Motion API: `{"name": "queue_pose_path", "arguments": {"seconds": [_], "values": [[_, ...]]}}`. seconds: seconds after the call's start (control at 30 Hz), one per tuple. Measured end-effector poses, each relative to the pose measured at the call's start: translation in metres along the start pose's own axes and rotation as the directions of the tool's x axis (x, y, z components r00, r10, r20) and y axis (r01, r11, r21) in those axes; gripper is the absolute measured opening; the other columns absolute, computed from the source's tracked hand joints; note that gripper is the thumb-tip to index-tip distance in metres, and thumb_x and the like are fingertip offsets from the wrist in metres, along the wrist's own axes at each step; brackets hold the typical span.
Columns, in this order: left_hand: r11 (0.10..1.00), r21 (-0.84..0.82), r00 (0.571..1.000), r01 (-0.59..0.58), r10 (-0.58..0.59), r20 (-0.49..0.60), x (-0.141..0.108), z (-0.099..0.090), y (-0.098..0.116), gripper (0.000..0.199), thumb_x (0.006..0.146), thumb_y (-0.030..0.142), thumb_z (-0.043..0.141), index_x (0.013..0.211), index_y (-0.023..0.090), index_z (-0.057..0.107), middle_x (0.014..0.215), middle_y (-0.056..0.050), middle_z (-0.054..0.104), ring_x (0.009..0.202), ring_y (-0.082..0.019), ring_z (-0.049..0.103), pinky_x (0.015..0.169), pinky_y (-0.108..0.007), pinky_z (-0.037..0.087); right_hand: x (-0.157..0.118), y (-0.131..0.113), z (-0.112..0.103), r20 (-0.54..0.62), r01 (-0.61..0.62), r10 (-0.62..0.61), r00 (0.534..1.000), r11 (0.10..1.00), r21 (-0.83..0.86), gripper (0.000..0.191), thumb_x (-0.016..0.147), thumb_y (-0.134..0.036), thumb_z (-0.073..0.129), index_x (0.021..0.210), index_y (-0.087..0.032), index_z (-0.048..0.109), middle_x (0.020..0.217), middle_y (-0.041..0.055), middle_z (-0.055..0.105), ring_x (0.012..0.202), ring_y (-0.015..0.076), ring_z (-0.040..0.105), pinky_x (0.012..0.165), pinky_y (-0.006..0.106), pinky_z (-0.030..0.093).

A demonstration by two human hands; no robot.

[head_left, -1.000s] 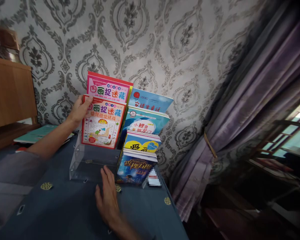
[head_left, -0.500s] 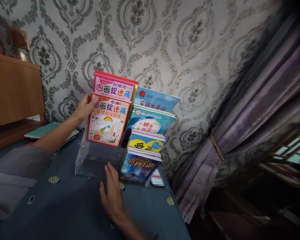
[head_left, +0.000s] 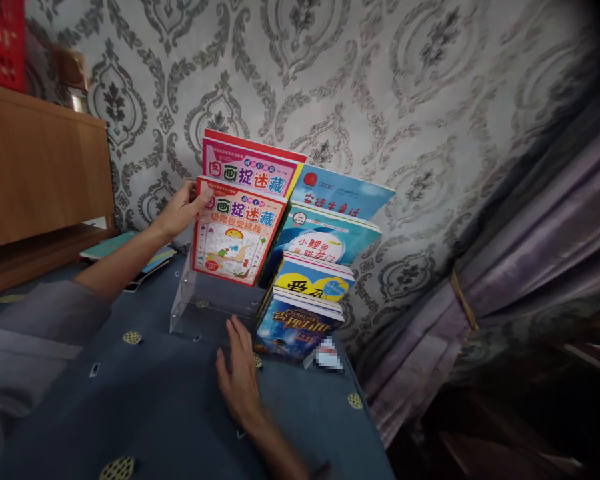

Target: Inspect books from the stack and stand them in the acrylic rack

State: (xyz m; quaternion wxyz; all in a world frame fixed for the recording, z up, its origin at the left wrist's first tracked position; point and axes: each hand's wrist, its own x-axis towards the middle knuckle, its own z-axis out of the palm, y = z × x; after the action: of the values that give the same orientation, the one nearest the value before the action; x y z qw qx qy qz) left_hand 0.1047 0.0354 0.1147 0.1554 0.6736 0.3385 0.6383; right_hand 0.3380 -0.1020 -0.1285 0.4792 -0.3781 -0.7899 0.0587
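Note:
My left hand (head_left: 183, 212) grips the upper left corner of an orange-red picture book (head_left: 237, 233), thumb on its cover. That book leans upright in a clear stepped book rack (head_left: 180, 310), in front of a pink picture book (head_left: 245, 167). My right hand (head_left: 239, 373) is low at the rack's front edge, fingers stretched out, holding nothing. To its right, the rack's other column holds a dark blue book (head_left: 295, 330), a yellow-and-blue book (head_left: 313, 280), a teal book (head_left: 325, 237) and a light blue book (head_left: 343, 190), stepped one behind another.
The rack stands on a dark blue patterned cloth (head_left: 170, 400) against the papered wall. Several flat books (head_left: 110, 247) lie at the left by a wooden cabinet (head_left: 45, 160), with a red basket (head_left: 3, 43) on top. A tied curtain (head_left: 430, 347) hangs at the right.
My view has shifted, so the rack and books appear farther right. My left hand stays on the orange-red book's corner, and my right hand remains by the rack's front.

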Motion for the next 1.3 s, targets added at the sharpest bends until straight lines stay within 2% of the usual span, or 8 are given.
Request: {"name": "queue_pose_path", "arguments": {"seconds": [0.2, 0.37, 0.43, 0.47, 0.57, 0.73, 1.03, 1.3], "values": [[1.000, -0.023, 0.994, 0.010, -0.007, 0.105, -0.004, -0.014, 0.001, 0.067, 0.083, 0.075, 0.064, 0.116, 0.017, 0.059, 0.123, -0.013, 0.067, 0.122, -0.033, 0.061, 0.106, -0.055, 0.048, 0.001, -0.001, 0.000, 0.012, -0.022, 0.021, 1.000, 1.000, 0.021, 0.061, 0.099, -0.014, 0.045, 0.159, -0.024, 0.037, 0.157, 0.0128, 0.048, 0.147, 0.0246, 0.043, 0.118, 0.049, 0.044], [0.971, 0.162, 0.980, 0.176, -0.188, 0.058, -0.014, -0.055, -0.036, 0.062, 0.094, 0.074, 0.040, 0.119, 0.021, 0.059, 0.119, -0.013, 0.069, 0.115, -0.028, 0.065, 0.095, -0.046, 0.054, 0.003, -0.003, -0.003, 0.049, -0.022, 0.021, 0.999, 1.000, 0.019, 0.061, 0.101, -0.016, 0.045, 0.161, -0.024, 0.034, 0.158, 0.0137, 0.046, 0.148, 0.0257, 0.041, 0.118, 0.051, 0.044], [0.747, 0.612, 0.935, 0.258, -0.353, 0.037, -0.027, -0.075, -0.062, 0.063, 0.096, 0.070, 0.026, 0.115, 0.022, 0.061, 0.116, -0.011, 0.071, 0.111, -0.026, 0.067, 0.093, -0.040, 0.055, 0.003, -0.003, -0.003, 0.051, -0.022, 0.021, 0.998, 1.000, 0.013, 0.062, 0.101, -0.015, 0.044, 0.161, -0.025, 0.032, 0.159, 0.0134, 0.046, 0.148, 0.0255, 0.041, 0.118, 0.050, 0.044], [0.649, 0.708, 0.906, 0.279, -0.422, 0.030, -0.037, -0.084, -0.075, 0.060, 0.091, 0.071, 0.039, 0.106, 0.019, 0.065, 0.109, -0.013, 0.073, 0.110, -0.031, 0.067, 0.093, -0.044, 0.054, 0.003, -0.003, -0.003, 0.048, -0.019, 0.018, 0.999, 1.000, 0.011, 0.063, 0.101, -0.015, 0.044, 0.161, -0.025, 0.032, 0.159, 0.0131, 0.045, 0.148, 0.0255, 0.042, 0.118, 0.050, 0.044], [0.454, 0.844, 0.841, 0.283, -0.541, 0.009, -0.072, -0.104, -0.107, 0.060, 0.075, 0.070, 0.064, 0.097, 0.015, 0.067, 0.103, -0.022, 0.073, 0.112, -0.046, 0.064, 0.095, -0.058, 0.049, 0.002, -0.003, -0.002, 0.035, -0.003, 0.003, 0.999, 1.000, -0.001, 0.065, 0.100, -0.013, 0.044, 0.162, -0.026, 0.030, 0.159, 0.0127, 0.045, 0.148, 0.0260, 0.042, 0.118, 0.052, 0.044], [0.273, 0.951, 0.803, 0.142, -0.594, 0.051, -0.112, -0.114, -0.136, 0.066, 0.086, 0.063, 0.057, 0.121, 0.007, 0.062, 0.127, -0.037, 0.062, 0.126, -0.055, 0.052, 0.098, -0.069, 0.040, 0.002, -0.004, 0.000, 0.032, 0.004, -0.003, 0.999, 1.000, -0.020, 0.064, 0.100, -0.012, 0.043, 0.161, -0.025, 0.031, 0.159, 0.0124, 0.046, 0.148, 0.0252, 0.041, 0.118, 0.052, 0.044], [0.217, 0.975, 0.744, -0.057, -0.641, 0.187, -0.107, -0.134, -0.142, 0.031, 0.096, 0.035, 0.056, 0.118, 0.015, 0.065, 0.123, -0.022, 0.069, 0.119, -0.036, 0.065, 0.096, -0.041, 0.049, 0.001, -0.003, 0.000, 0.032, 0.024, -0.023, 0.999, 0.999, -0.032, 0.067, 0.099, -0.010, 0.045, 0.162, -0.026, 0.030, 0.159, 0.0129, 0.047, 0.149, 0.0259, 0.041, 0.118, 0.051, 0.044], [0.139, 0.990, 0.732, -0.014, -0.674, 0.105, -0.116, -0.128, -0.132, 0.039, 0.098, 0.038, 0.066, 0.130, 0.017, 0.060, 0.130, -0.011, 0.063, 0.111, -0.026, 0.066, 0.092, -0.048, 0.058, -0.009, -0.016, -0.001, 0.051, 0.071, -0.069, 0.996, 0.996, -0.052, 0.072, 0.097, -0.007, 0.045, 0.163, -0.026, 0.027, 0.160, 0.0125, 0.045, 0.150, 0.0269, 0.040, 0.117, 0.052, 0.046]]}}
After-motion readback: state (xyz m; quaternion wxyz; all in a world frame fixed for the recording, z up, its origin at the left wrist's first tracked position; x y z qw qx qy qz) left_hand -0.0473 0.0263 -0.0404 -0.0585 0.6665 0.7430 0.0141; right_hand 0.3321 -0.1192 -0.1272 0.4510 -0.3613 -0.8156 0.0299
